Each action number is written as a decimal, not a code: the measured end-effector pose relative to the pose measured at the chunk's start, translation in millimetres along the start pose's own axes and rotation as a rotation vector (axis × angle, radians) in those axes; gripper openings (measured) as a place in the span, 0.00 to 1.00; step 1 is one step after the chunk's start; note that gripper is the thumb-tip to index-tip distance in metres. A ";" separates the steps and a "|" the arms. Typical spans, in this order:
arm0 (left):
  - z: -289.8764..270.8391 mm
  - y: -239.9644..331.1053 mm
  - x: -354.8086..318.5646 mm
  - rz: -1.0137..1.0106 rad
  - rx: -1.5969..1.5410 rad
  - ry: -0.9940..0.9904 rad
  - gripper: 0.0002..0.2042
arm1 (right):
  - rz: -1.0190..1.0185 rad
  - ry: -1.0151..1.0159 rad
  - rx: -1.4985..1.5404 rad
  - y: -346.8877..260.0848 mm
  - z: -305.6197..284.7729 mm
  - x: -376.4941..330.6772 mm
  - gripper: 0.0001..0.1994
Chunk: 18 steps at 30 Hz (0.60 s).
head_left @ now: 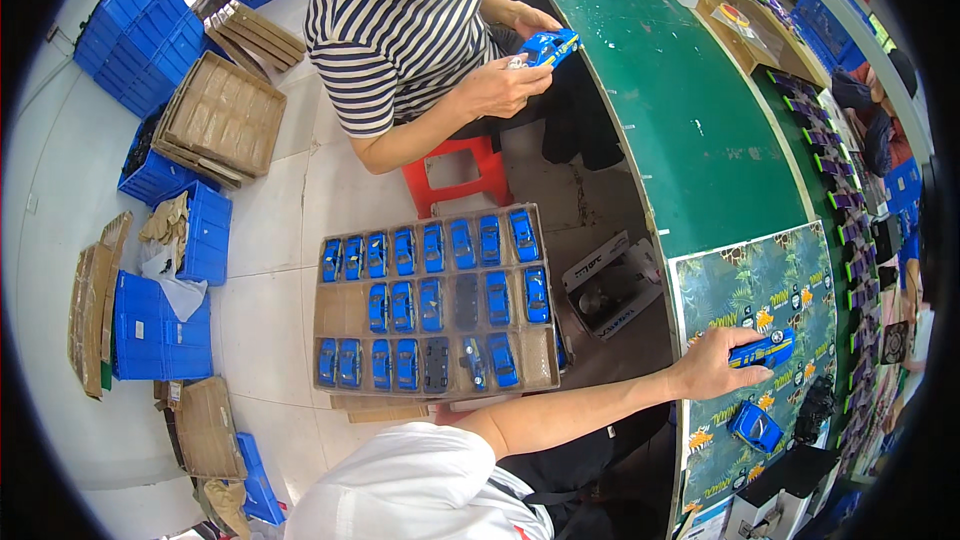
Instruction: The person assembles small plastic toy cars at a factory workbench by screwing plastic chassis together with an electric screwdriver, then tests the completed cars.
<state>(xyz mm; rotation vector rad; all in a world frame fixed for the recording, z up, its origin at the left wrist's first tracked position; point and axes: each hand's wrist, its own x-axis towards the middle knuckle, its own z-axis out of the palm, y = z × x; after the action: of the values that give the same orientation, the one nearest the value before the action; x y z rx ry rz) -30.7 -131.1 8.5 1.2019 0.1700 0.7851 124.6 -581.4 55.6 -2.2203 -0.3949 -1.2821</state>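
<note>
My left arm, in a white sleeve, stretches right across the view to the patterned mat (735,280) on the green table. There my left hand (712,365) grips a blue toy car (772,348) from its near end, thumb on one side and fingers on the other. A yellow stripe and a wheel show on that car. Just below it a second blue toy car (755,427) lies on the mat, apart from my hand. Beside that car is a dark heap of small black parts (815,410), too blurred to name. My right hand is out of view.
A compartmented tray (340,315) of blue toy cars stands left of the table. Beyond it a person in a striped shirt (350,50) holds a blue toy car (550,46) near a red stool (457,172). Blue crates (160,340) and cardboard trays (225,115) line the left.
</note>
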 end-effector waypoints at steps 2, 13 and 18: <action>-0.7 4.1 -0.3 0.000 0.043 -0.033 0.21 | 0.022 -0.006 0.041 -10.0 -1.1 1.5 0.10; -6.5 -2.7 2.3 -0.034 -0.009 -0.083 0.27 | 0.177 -0.035 0.280 -43.0 -4.8 0.9 0.10; -4.3 -6.1 7.4 -0.153 -0.226 -0.126 0.27 | 0.333 0.067 0.355 -34.0 -20.9 -3.8 0.10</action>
<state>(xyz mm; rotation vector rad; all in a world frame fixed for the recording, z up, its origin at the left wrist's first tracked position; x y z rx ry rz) -24.7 -124.1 3.5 1.0077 0.0660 0.5767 91.0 -566.1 71.1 -1.8465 -0.1964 -1.0160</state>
